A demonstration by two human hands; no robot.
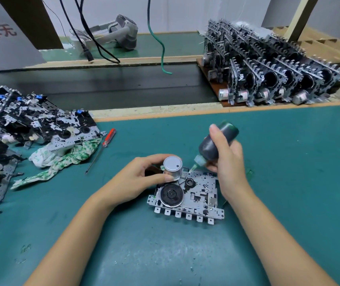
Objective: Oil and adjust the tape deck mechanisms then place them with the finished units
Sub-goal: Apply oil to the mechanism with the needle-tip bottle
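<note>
Currently, oiling is in hand: 1 tape deck mechanism (187, 196) lies flat on the mat (278, 162). The left hand (142, 176) clamps its motor (172, 168). The right hand (226, 162) grips the oil bottle (216, 142), nozzle apparently touching the far edge. Its long axis runs left-right, tabs facing the person. Next: squeeze gently, then adjust.

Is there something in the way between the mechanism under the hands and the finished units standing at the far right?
Nothing visible blocks it. Between the tape deck mechanism and the finished units lies bare green mat, then a low wooden edge strip. Only the right hand with the oil bottle hangs above the mechanism.
</note>
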